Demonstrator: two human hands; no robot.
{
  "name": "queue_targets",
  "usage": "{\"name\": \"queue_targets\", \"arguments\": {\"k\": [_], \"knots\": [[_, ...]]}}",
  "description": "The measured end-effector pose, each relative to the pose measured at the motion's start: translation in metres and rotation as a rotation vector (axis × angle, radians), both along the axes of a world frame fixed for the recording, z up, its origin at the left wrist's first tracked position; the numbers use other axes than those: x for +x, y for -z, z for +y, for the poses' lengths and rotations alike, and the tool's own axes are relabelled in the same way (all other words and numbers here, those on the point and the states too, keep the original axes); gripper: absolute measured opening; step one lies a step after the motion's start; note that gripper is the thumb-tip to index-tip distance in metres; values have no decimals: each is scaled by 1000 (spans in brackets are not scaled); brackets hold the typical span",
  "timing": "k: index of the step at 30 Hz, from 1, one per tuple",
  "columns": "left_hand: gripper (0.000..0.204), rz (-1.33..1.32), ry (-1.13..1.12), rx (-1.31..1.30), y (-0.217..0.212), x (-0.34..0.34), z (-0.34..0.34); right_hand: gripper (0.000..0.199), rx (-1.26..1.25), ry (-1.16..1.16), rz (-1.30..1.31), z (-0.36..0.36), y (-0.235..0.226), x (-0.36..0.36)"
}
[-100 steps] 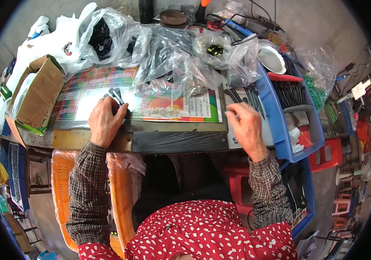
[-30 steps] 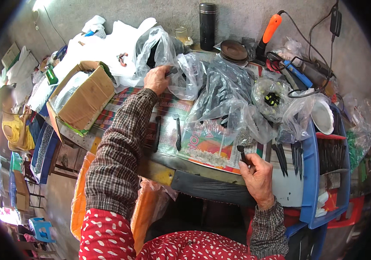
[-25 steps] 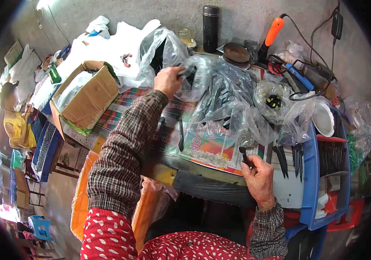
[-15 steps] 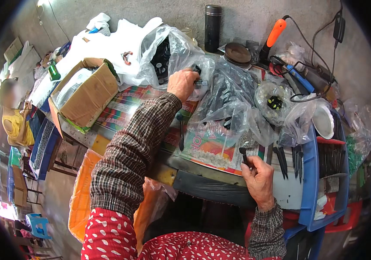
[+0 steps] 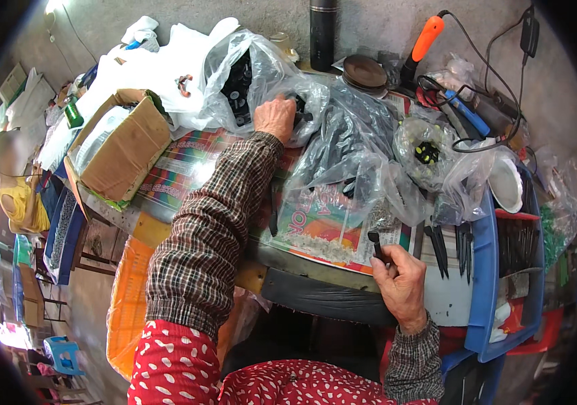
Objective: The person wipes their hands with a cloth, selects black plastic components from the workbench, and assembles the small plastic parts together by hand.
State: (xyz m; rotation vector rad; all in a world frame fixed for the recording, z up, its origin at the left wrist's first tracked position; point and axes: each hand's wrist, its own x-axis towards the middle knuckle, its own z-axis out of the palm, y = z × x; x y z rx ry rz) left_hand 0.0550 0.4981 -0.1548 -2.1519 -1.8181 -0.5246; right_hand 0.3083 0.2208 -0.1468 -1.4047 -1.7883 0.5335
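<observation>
My left hand [image 5: 276,119] reaches across the table into the mouth of a clear plastic bag [image 5: 315,101], beside small black parts. Its fingertips are hidden, so whether it grips one is not visible. Near the table's front edge, my right hand [image 5: 402,287] is closed on a thin black plastic piece [image 5: 375,243] with a rounded head, which points up and away from me. Left of the bag mouth, another clear bag [image 5: 207,74] holds black round parts [image 5: 238,91]. Under my left forearm lies a similar black piece [image 5: 273,209], partly covered by the sleeve.
A cardboard box [image 5: 123,148] stands at the left. Right of centre lie a bag of dark pieces [image 5: 356,128], black spikes [image 5: 437,250] and a blue tray [image 5: 483,270]. An orange-handled tool [image 5: 427,39] trails a cord. Behind stands a black flask [image 5: 323,34]; a person [image 5: 22,196] is far left.
My left hand has shifted slightly left and up, deeper against the bag. My right hand stays near its place, still holding the black piece. The whole view has moved slightly.
</observation>
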Motion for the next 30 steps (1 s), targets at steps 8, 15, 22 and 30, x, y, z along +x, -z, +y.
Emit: {"name": "queue_targets", "arguments": {"k": [8,15,22,30], "knots": [[19,3,-39,-14,4,-3,8,16,-20,-14,15,-2,-4,-1],[19,-1,-89,-54,6,-4,8,15,11,-19,35,-3,-3,-3],[16,-47,-53,-5,11,-7,10,15,-20,-15,24,-3,-5,-3],[19,-232,44,50,11,-20,3,14,12,-30,41,-1,-3,-2]]}}
